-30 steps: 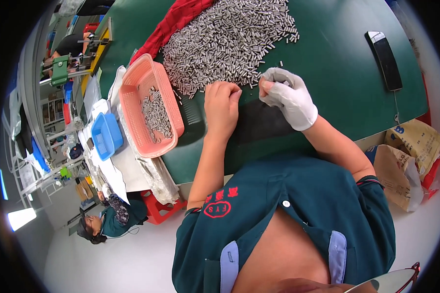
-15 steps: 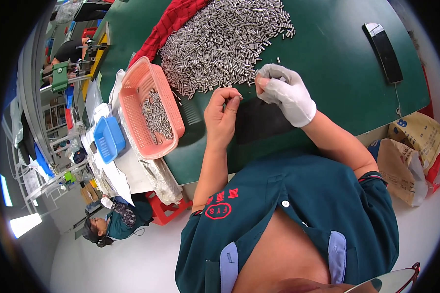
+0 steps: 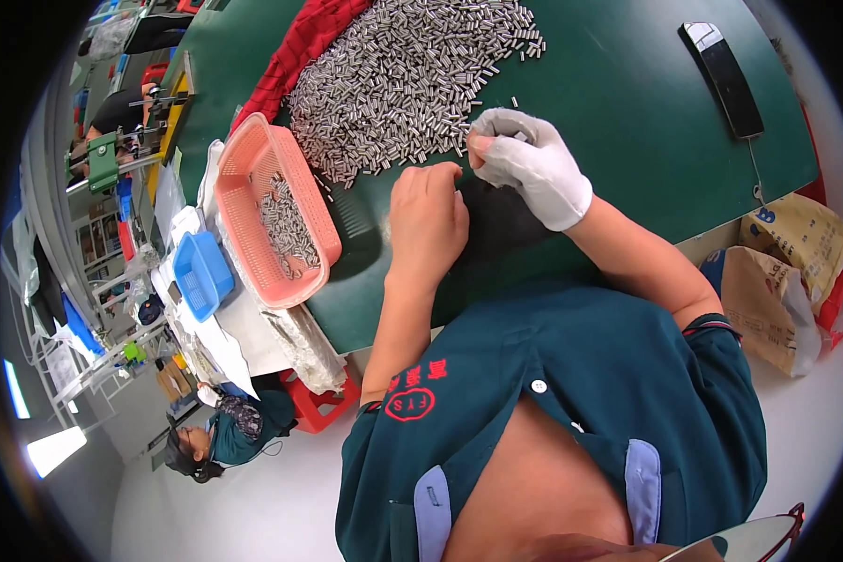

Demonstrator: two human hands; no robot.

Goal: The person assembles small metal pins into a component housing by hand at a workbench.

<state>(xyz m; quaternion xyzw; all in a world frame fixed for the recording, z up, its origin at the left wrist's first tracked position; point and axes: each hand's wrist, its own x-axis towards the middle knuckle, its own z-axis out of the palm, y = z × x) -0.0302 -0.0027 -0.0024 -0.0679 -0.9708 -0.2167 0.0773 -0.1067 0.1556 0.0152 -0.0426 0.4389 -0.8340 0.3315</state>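
Left hand (image 3: 428,217) bare, fingers curled shut at the near fringe of the metal pin pile (image 3: 405,75) — whether it pinches a pin, can't tell. Right hand (image 3: 531,164) (white glove) curled closed just beside it, fingertips on the pile's edge. Pins lie flat on the green worktop (image 3: 618,103), long axes pointing every way — heap sits toward the far edge. Pink basket (image 3: 274,211) at the left edge holds more.
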